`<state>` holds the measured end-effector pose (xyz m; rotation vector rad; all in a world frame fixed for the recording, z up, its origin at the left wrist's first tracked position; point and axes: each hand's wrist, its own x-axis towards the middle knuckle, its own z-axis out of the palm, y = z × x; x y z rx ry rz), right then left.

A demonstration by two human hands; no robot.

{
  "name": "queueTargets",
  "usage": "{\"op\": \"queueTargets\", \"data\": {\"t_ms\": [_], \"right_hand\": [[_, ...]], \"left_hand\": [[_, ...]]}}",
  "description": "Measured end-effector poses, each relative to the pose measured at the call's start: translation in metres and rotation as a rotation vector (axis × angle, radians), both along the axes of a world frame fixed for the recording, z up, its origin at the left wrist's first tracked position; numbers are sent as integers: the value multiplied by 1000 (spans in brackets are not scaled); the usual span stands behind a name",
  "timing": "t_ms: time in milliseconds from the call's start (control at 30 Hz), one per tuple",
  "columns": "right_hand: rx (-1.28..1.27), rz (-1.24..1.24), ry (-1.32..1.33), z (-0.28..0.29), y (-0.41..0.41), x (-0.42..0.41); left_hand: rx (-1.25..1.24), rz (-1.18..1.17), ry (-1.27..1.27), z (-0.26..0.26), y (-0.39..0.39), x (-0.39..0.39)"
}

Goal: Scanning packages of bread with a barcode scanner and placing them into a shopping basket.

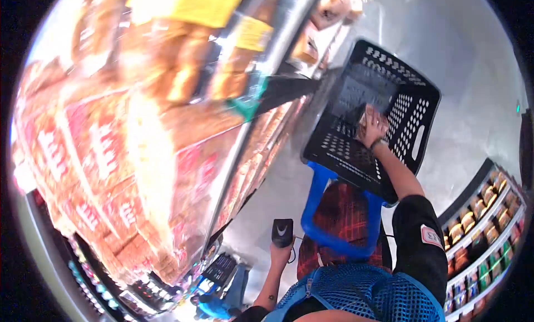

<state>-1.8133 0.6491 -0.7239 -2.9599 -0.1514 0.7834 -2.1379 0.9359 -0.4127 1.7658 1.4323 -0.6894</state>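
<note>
A black plastic shopping basket (pixel 421 86) with rows of holes stands before me, with a blue handle (pixel 309 215) at its near end. My right hand (pixel 374 129) reaches down inside it. Its fingers are around a small wrapped package (pixel 362 118), partly hidden by the hand and blurred. Lower down, beside the blue handle and apart from the basket, my left hand (pixel 280 252) holds a black handheld device (pixel 282 231) with a thin cord loop.
Shelves of bagged bread (pixel 104 155) fill the left side, edged by a metal rail (pixel 225 180). A curved shelf unit (pixel 479 213) of packaged food is at right. Grey floor (pixel 471 59) surrounds the basket. Another person (pixel 217 306) in blue and another basket (pixel 220 267) appear lower left.
</note>
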Motion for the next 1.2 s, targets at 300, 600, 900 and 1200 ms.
{"op": "queueTargets", "data": {"t_ms": [300,600,900,1200], "right_hand": [[753,-139,348,237,25,-102],[469,13,363,372,53,-91],[633,976,-422,618,290,33],[281,925,-980,733,478,172]], "left_hand": [[3,102,-340,20,39,-110],[79,408,-541,39,82,-159],[193,645,-644,57,97,-172],[281,780,-682,130,73,-158]]}}
